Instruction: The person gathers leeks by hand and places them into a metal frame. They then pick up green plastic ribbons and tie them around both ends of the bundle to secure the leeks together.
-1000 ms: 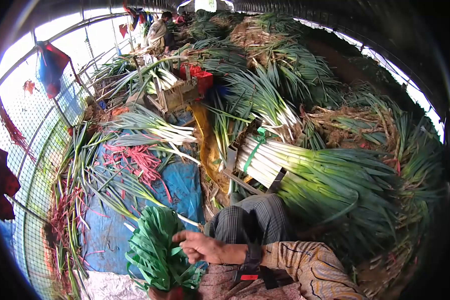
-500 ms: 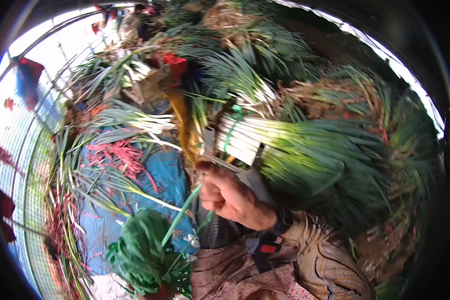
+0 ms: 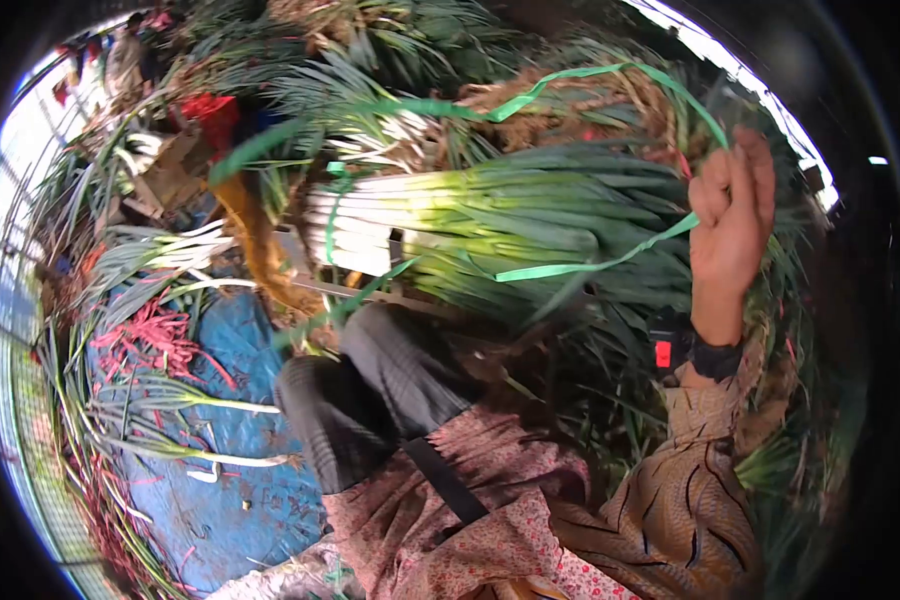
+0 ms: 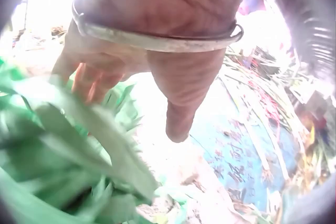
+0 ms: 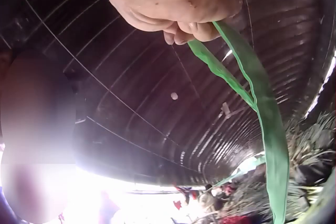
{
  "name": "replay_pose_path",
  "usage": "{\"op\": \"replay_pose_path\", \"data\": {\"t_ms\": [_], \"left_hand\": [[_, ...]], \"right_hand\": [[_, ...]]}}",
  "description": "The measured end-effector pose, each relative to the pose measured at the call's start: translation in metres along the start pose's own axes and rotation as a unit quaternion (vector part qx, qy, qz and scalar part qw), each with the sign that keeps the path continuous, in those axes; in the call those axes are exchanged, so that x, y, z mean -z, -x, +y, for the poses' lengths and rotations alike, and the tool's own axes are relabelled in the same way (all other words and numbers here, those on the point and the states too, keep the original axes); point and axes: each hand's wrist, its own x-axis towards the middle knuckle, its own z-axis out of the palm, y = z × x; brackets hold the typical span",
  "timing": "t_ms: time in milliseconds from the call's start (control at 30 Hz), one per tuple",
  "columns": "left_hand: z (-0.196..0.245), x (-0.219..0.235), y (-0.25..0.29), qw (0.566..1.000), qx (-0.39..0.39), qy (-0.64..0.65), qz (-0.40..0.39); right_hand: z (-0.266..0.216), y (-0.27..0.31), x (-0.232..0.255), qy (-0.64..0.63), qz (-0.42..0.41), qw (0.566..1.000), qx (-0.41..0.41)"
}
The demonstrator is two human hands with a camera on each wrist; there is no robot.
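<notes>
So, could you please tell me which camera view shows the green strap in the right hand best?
The head view: the green strap runs from the right hand in two lengths across the bundle of green onions. The right wrist view shows only a stretch below the fingers. The left wrist view shows only blurred green strips.

Bright green strap (image 3: 570, 268), white-and-green leek bundle (image 3: 470, 225), blue tarp (image 3: 225, 400), pink floral apron (image 3: 450, 530), brown patterned sleeve (image 3: 690, 500)

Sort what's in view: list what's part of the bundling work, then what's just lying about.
In use: right hand gripping green strap; leek bundle; left hand at strap bunch.
Lying about: blue tarp; red ties; loose leeks.
</notes>
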Motion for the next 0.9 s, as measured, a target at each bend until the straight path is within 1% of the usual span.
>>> {"op": "replay_pose_path", "data": {"t_ms": [67, 100, 133, 167, 200, 233, 267, 300, 333, 367, 400, 433, 467, 500, 533, 567, 600, 633, 667, 700, 733, 800, 867, 900], "left_hand": [[-0.016, 0.004, -0.015, 0.999, 0.012, -0.036, -0.006], [-0.022, 0.011, -0.022, 0.998, 0.019, -0.054, -0.011], [-0.033, 0.022, -0.034, 0.998, 0.015, -0.054, -0.006], [-0.035, 0.040, -0.048, 1.000, -0.014, -0.015, 0.009], [-0.024, 0.058, -0.058, 0.995, -0.067, 0.074, 0.016], [0.030, 0.075, -0.046, 0.973, -0.127, 0.191, 0.013], [0.097, 0.096, -0.019, 0.934, -0.187, 0.303, -0.004], [0.138, 0.104, -0.021, 0.914, -0.295, 0.279, -0.009], [0.181, 0.109, -0.015, 0.879, -0.351, 0.323, -0.017], [0.223, 0.120, -0.010, 0.849, -0.414, 0.320, -0.066], [0.265, 0.124, 0.008, 0.835, -0.497, 0.235, -0.037], [0.307, 0.128, 0.027, 0.804, -0.573, 0.157, 0.003], [0.348, 0.126, 0.082, 0.750, -0.634, 0.188, -0.028], [0.382, 0.117, 0.132, 0.719, -0.621, 0.268, -0.161], [0.409, 0.104, 0.177, 0.671, -0.591, 0.341, -0.292], [0.432, 0.084, 0.207, 0.646, -0.651, 0.260, -0.302], [0.453, 0.064, 0.234, 0.614, -0.704, 0.175, -0.311], [0.471, 0.044, 0.279, 0.624, -0.689, 0.101, -0.353], [0.488, 0.025, 0.320, 0.630, -0.671, 0.030, -0.390], [0.502, -0.006, 0.336, 0.572, -0.716, 0.021, -0.401], [0.513, -0.045, 0.342, 0.513, -0.753, 0.010, -0.412], [0.533, -0.102, 0.356, 0.505, -0.765, -0.025, -0.400], [0.541, -0.149, 0.362, 0.525, -0.766, -0.008, -0.371], [0.546, -0.164, 0.365, 0.534, -0.767, 0.001, -0.355]], "right_hand": [[-0.011, 0.025, 0.018, 0.140, 0.032, 0.989, 0.028], [-0.014, 0.031, 0.038, 0.141, 0.044, 0.988, 0.038], [-0.025, 0.033, 0.057, 0.131, 0.076, 0.988, 0.027], [-0.038, 0.032, 0.075, 0.133, 0.151, 0.979, 0.031], [-0.053, 0.031, 0.094, 0.133, 0.224, 0.965, 0.035], [-0.073, 0.031, 0.119, 0.152, 0.197, 0.965, 0.083], [-0.092, 0.032, 0.120, 0.243, 0.271, 0.919, 0.149], [-0.114, 0.035, 0.121, 0.288, 0.307, 0.886, 0.194], [-0.128, 0.040, 0.114, 0.373, 0.346, 0.824, 0.250], [-0.140, 0.050, 0.123, 0.449, 0.344, 0.773, 0.286], [-0.144, 0.060, 0.128, 0.517, 0.309, 0.741, 0.296], [-0.149, 0.070, 0.133, 0.579, 0.273, 0.703, 0.311], [-0.140, 0.081, 0.133, 0.634, 0.206, 0.683, 0.299], [-0.115, 0.093, 0.133, 0.588, 0.148, 0.759, 0.238], [-0.090, 0.105, 0.133, 0.532, 0.100, 0.825, 0.166], [-0.064, 0.117, 0.133, 0.476, 0.067, 0.872, 0.088], [-0.037, 0.135, 0.137, 0.459, 0.055, 0.883, -0.077], [-0.009, 0.154, 0.142, 0.416, 0.058, 0.896, -0.145], [0.012, 0.173, 0.149, 0.418, 0.055, 0.890, -0.176], [0.016, 0.186, 0.145, 0.345, 0.084, 0.889, -0.289], [0.031, 0.204, 0.152, 0.254, 0.105, 0.901, -0.336], [0.058, 0.228, 0.162, 0.255, 0.149, 0.851, -0.434], [0.099, 0.259, 0.175, 0.290, 0.154, 0.849, -0.414], [0.120, 0.270, 0.180, 0.307, 0.156, 0.848, -0.403]]}}
